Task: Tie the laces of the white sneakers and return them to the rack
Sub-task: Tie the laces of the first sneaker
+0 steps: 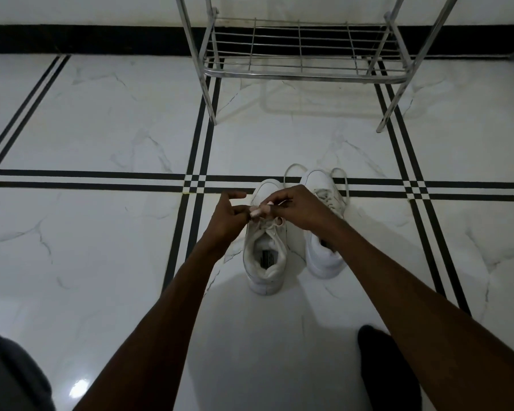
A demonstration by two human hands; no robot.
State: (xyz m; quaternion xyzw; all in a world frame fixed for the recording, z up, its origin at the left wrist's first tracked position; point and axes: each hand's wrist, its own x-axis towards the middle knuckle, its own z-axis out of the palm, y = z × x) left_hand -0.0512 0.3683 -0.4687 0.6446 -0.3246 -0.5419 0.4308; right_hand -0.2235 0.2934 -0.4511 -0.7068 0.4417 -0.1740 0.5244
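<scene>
Two sneakers (pixel 294 232), two hands – left hand (pixel 227 216), right hand (pixel 298 207) – one rack (pixel 303 72)

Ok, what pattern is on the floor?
White marble floor with paired black stripes crossing in a grid, seen in the head view.

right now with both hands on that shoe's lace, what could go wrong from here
1. The right shoe has its lace lying loose on the floor; lifted that way, it could trail or snag on the rack.
2. Both hands, left and right, pinch the left shoe's lace with the fingertips only, so a loop may slip and leave a slack knot.
</scene>
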